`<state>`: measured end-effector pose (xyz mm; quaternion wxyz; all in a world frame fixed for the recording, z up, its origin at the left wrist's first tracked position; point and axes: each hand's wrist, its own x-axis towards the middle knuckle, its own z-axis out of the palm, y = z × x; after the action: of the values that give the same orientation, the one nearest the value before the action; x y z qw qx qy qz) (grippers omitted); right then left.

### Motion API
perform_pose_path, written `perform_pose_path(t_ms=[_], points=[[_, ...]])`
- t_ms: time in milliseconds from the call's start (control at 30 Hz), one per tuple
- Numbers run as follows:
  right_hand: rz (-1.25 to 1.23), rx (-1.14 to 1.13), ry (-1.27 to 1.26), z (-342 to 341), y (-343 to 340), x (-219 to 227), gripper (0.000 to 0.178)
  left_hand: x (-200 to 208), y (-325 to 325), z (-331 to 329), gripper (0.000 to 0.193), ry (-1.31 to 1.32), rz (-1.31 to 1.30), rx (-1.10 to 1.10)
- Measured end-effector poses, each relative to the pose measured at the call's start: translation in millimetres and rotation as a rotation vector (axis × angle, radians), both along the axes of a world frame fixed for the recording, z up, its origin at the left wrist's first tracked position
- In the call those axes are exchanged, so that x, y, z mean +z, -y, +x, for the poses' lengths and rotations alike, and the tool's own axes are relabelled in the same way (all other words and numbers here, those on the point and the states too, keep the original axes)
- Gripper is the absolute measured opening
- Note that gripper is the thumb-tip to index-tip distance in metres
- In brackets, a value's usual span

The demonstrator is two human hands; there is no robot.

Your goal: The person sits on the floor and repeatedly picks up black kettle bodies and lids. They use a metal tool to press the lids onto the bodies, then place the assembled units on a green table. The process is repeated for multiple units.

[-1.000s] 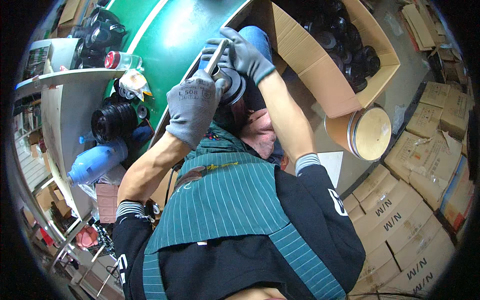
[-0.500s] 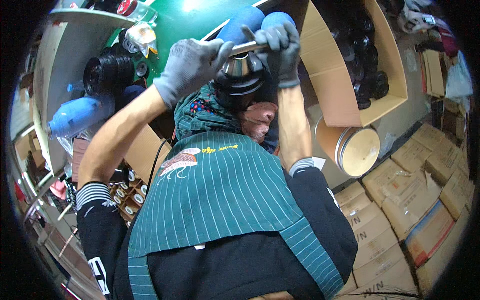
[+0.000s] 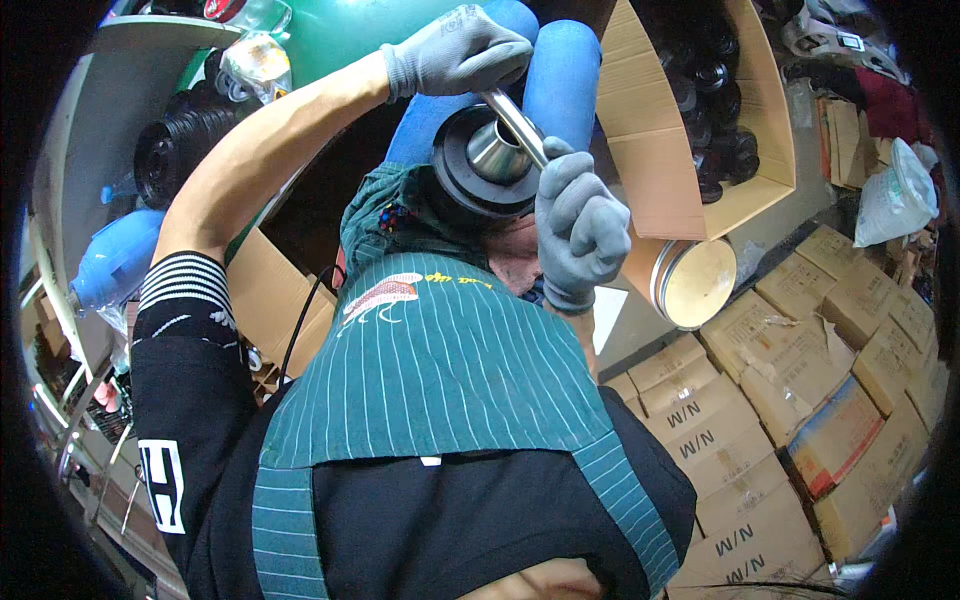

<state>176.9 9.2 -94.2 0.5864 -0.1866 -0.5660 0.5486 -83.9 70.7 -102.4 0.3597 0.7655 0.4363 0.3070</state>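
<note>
A black round disc (image 3: 455,172) with a flared silver metal neck (image 3: 497,155) rests at my lap, by my blue-trousered knees. Across the neck lies a short silver metal bar (image 3: 518,128), slanting from upper left to lower right. My left hand (image 3: 462,52), in a grey glove, is closed at the bar's upper end. At the lower end, my right hand (image 3: 582,225), gloved the same way, has its fingers curled around the bar. How the bar joins the neck cannot be made out.
An open cardboard box (image 3: 765,190) with black round parts stands at the right, beside a round drum (image 3: 700,285). Several sealed cartons (image 3: 730,435) cover the lower right. At the left are stacked black discs (image 3: 165,165) and a blue rounded object (image 3: 118,260).
The bar has swung clockwise from nearly level to a steep slant. My left hand has moved up and right, my right hand down toward me. The disc's upper face now shows more.
</note>
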Motion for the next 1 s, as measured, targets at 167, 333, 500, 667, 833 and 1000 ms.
perform_pose_path(t_ms=[167,333,500,667,833,1000], points=[[-0.233,0.242,-0.101,7,-26,-6,0.031,8,14,-13,0.048,-0.126,0.028,0.068],[-0.343,0.245,0.523,23,-37,7,0.102,9,49,-21,0.042,0.248,-0.293,0.553],[0.14,0.226,1.023,21,-25,-3,0.106,-56,104,-74,0.042,0.407,-0.382,1.062],[0.095,0.231,0.961,16,-31,0,0.087,-119,123,-121,0.037,-0.88,0.205,0.971],[-0.022,0.168,0.945,14,-25,32,0.085,-124,116,-124,0.053,-0.657,-0.234,1.176],[-0.039,-0.241,0.598,24,-44,24,0.079,-91,113,-113,0.073,-0.813,0.079,1.083]])
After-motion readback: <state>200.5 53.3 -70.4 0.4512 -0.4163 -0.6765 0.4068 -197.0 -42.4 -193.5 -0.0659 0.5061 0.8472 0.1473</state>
